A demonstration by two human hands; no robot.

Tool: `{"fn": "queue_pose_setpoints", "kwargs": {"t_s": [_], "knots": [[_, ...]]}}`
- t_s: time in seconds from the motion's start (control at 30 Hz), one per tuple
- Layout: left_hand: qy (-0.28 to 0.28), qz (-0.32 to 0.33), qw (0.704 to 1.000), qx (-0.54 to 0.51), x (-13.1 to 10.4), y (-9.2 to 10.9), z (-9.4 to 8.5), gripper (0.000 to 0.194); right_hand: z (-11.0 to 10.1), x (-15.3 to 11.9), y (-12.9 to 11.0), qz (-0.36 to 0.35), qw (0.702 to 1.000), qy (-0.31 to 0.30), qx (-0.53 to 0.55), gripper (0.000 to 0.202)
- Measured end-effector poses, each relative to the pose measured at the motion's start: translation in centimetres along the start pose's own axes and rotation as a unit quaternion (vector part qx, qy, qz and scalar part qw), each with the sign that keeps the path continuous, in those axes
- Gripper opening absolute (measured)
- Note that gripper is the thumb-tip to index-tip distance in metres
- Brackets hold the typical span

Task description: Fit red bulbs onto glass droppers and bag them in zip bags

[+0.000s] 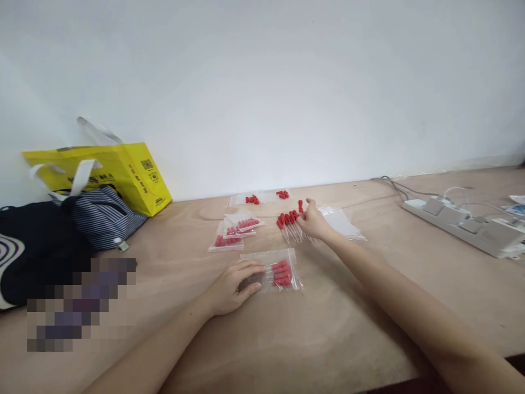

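My left hand [235, 287] lies at the near middle of the table, its fingers stretched over the left end of a clear zip-lock bag [268, 256]. Inside that bag are several droppers with red rubber bulbs [281, 272], bulbs pointing right. Farther off, my right hand [314, 221] reaches into a loose row of droppers [287, 218] with clear stems. Its fingertips are closed at a red bulb at the row's right end; the fingers partly hide the grip. One more red bulb [301, 206] shows just beyond those fingers.
Filled bags of droppers [229, 239] overlap left of the row. Behind lies a clear bag [266, 197] with red bulbs at both ends. Flat clear bags [340, 223] lie right. A power strip [459, 224] stands far right; a yellow bag [135, 178] and striped pouch [106, 219] stand left.
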State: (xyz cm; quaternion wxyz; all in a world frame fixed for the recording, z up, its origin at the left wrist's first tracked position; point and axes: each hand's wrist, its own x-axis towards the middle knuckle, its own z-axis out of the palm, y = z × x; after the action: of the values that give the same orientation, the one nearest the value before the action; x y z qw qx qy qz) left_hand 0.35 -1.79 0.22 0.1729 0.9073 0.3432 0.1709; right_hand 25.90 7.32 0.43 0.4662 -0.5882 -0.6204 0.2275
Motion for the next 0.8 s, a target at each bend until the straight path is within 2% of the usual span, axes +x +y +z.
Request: {"fn": "queue_pose_setpoints", "kwargs": {"t_s": [0.1,0.17,0.3,0.47,0.67,0.8], "knots": [[-0.007,-0.035,0.999,0.019,0.0,0.0,0.1,0.039,-1.5,-2.0,0.4,0.008,0.996,-0.015,0.090,0.058],[-0.013,-0.050,0.998,0.025,0.0,0.1,0.1,0.044,-1.9,-3.6,0.9,0.029,0.986,-0.016,0.161,0.055],[-0.026,-0.051,0.998,0.025,0.0,0.0,0.1,0.047,-1.0,-6.0,1.6,0.065,0.965,0.031,0.253,0.047],[-0.040,-0.046,0.997,0.042,0.1,0.0,0.1,0.049,0.3,-6.9,1.6,0.098,0.936,0.053,0.333,0.041],[-0.077,-0.025,0.995,0.055,0.3,0.3,-0.1,0.048,1.3,-8.0,0.7,0.125,0.903,-0.009,0.411,0.033],[-0.080,-0.023,0.995,0.057,0.3,0.3,0.0,0.048,1.6,-8.4,0.4,0.123,0.923,-0.045,0.363,0.033]]}}
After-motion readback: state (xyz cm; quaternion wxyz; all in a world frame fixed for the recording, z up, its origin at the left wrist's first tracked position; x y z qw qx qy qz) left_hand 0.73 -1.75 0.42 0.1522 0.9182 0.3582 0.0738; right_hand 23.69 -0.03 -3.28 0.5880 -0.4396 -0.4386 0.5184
